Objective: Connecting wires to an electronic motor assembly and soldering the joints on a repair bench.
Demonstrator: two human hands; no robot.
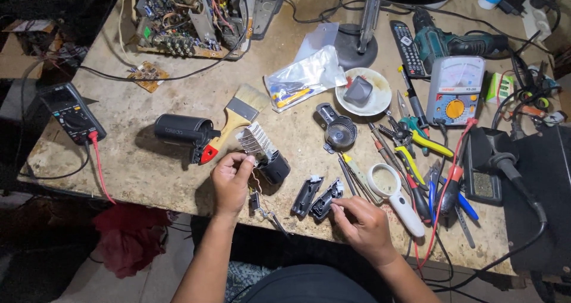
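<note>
Your left hand point(232, 181) pinches the heating coil assembly point(262, 151) near the table edge point(178, 203). Your right hand point(363, 222) grips a black casing piece point(326, 199), just right of the coil; another shell half point(306, 194) lies between. Bare tabletop opens left of the coil.

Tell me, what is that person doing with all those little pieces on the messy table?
A person sits at a worn workbench with a small appliance taken apart. The left hand pinches a heating coil part attached to a black housing piece. The right hand touches a black shell piece. A black tube, paintbrush, small fan, magnifying glass and screwdrivers lie nearby.
</note>
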